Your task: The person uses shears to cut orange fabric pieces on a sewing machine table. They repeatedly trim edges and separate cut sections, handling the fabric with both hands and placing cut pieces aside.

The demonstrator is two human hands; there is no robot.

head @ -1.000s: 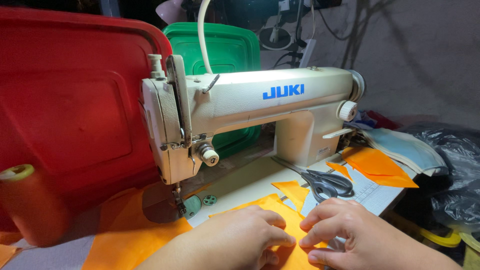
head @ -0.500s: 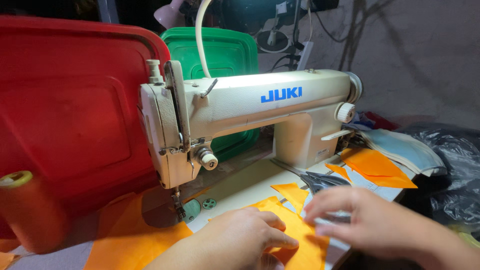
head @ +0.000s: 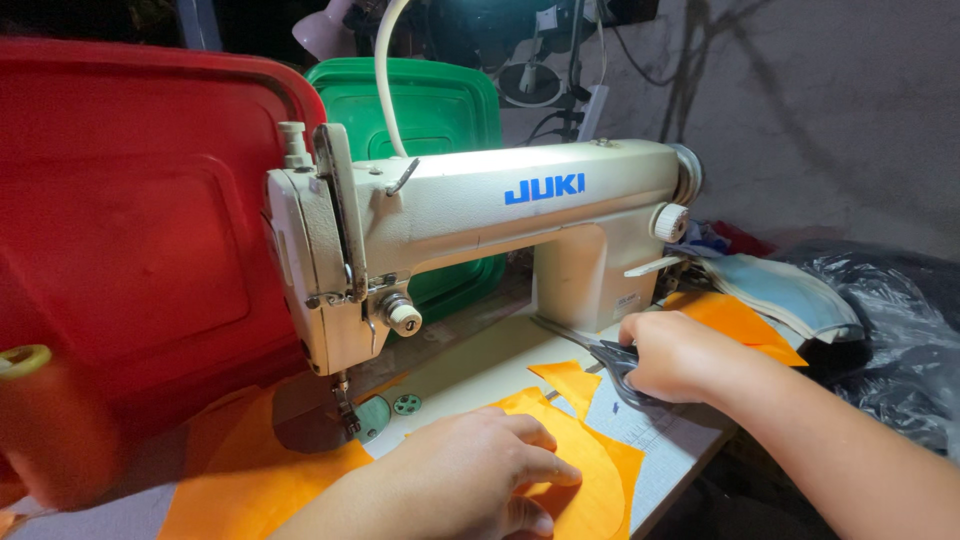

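— What do we have under our hands?

— Our left hand [head: 470, 475] lies flat, fingers spread and released, pressing down a curved piece of bright orange fabric [head: 590, 480] at the near edge of the pale worktop [head: 480, 365]. Nothing is pinched in it; it only rests on the cloth.

— And the other one?

— Our right hand [head: 670, 355] is clenched around the handles of dark metal scissors [head: 590, 350]. The blades lie low over the worktop and point left, towards the base of the machine, just beyond a smaller orange fabric scrap [head: 570, 380].

— What stands around us?

— Behind the fabric is the cream industrial sewing machine [head: 480, 215]; its needle and presser foot [head: 348, 410] sit left of our left hand, with more orange cloth [head: 250, 470] spread beneath them. Further right, past our right hand, lies another orange fabric stack [head: 735, 320], touching a bundle of grey-blue cloth [head: 790, 295]. A red plastic bin lid [head: 130, 220] and a green plastic lid [head: 430, 110] lean behind the machine, and an orange thread cone [head: 40, 425] stands blurred at far left.
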